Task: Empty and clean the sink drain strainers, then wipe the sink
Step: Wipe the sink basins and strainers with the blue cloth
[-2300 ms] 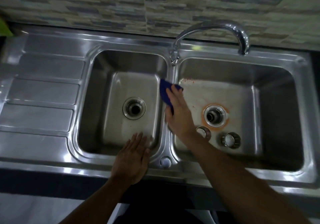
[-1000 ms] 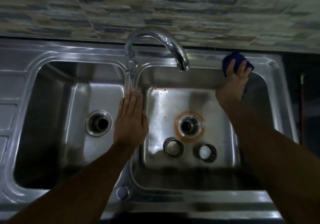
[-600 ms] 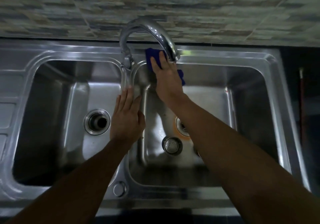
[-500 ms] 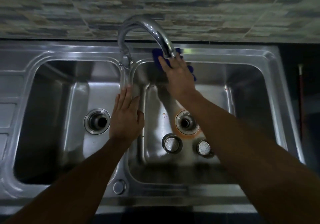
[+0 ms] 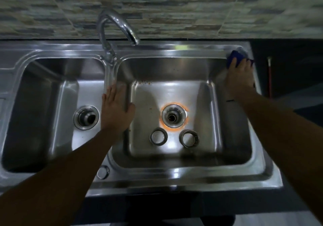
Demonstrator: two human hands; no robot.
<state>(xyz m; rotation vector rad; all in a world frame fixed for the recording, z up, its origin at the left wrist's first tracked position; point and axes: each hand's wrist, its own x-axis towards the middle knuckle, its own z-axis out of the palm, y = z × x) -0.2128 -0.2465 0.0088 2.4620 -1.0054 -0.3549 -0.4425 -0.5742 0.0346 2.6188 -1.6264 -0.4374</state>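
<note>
A steel double sink fills the view. My right hand presses a blue cloth onto the rim at the far right corner of the right basin. My left hand lies flat, fingers apart, on the divider between the basins. Two round strainers sit on the right basin's floor, just in front of its open drain, which has an orange stain ring around it. The left basin's drain is open too.
A curved chrome faucet rises behind the divider, its spout over the right basin's back edge. A stone-pattern tiled wall stands behind. Brown specks mark the right basin's far left corner. A red-handled stick leans at the right.
My right hand has swept the blue cloth along the back rim from under the faucet to the far right corner. The left hand has stayed on the divider.
</note>
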